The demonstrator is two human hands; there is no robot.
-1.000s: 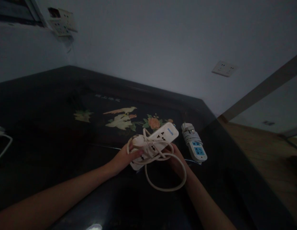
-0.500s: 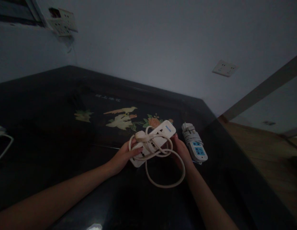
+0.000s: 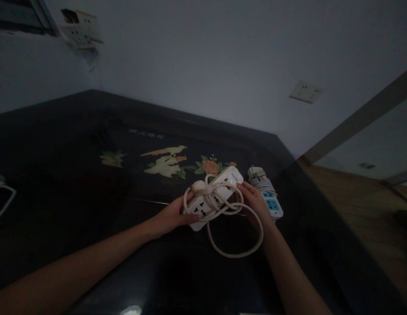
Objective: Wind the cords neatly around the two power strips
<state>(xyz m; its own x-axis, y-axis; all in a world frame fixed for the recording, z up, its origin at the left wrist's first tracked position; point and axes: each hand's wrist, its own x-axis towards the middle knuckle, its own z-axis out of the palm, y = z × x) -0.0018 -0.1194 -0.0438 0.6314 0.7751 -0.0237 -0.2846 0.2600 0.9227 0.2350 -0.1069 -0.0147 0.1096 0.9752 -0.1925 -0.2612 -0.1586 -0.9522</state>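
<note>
Between my hands is a white power strip (image 3: 200, 207), tilted with its far end up to the right. Its white cord (image 3: 234, 255) loops around the body and hangs in a wide curve below, and the plug (image 3: 199, 188) lies across the strip's top. My left hand (image 3: 177, 214) grips the near left end, thumb over the sockets. At the far right end, my right hand (image 3: 255, 199) holds the edge with its fingertips. Just right of that hand, a second power strip (image 3: 274, 208) with blue sockets lies on the black surface, a grey cord wound round it.
The black glossy surface (image 3: 151, 271) bears a bird and flower picture (image 3: 167, 166). A white object with a cord (image 3: 5, 186) sits at the left edge. Wall sockets (image 3: 306, 91) are on the wall behind, with more sockets (image 3: 80, 33) at upper left.
Both hands and the power strip have shifted slightly right, and the strip's sockets face the camera more. My right fingers have come up over its edge. The second strip is now partly covered by my right hand.
</note>
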